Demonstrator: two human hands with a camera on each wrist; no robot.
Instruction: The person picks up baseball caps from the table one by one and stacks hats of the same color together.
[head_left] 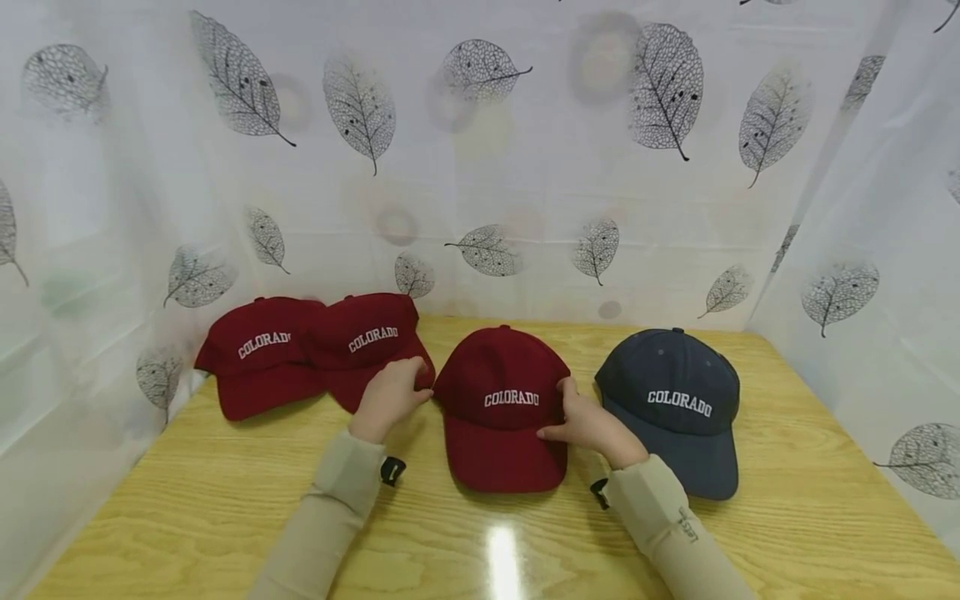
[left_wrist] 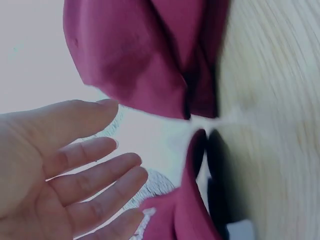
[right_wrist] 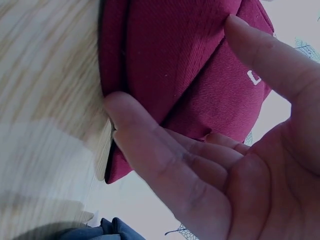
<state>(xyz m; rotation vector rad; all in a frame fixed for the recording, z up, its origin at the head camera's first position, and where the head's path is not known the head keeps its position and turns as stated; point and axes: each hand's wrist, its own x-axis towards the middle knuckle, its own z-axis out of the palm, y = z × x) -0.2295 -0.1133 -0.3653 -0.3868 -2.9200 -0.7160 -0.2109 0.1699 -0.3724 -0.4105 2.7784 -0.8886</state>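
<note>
A red baseball cap (head_left: 501, 367) with white COLORADO lettering sits upright in the middle of the table, brim towards me. My right hand (head_left: 600, 423) holds its right side, thumb on the front near the brim and fingers along the side; the right wrist view shows the thumb at the seam of the red cap (right_wrist: 170, 45). Beside the cap's left edge is my left hand (head_left: 387, 395), fingers spread and holding nothing. In the left wrist view that hand (left_wrist: 75, 175) is apart from the red fabric of the middle cap (left_wrist: 125, 55).
Two more red caps (head_left: 262, 333) stand at the left, the right one (head_left: 352, 325) overlapping its neighbour. A navy COLORADO cap (head_left: 667, 367) stands close to my right forearm. Behind the wooden table (head_left: 420, 533) hangs a white leaf-print curtain (head_left: 525, 192).
</note>
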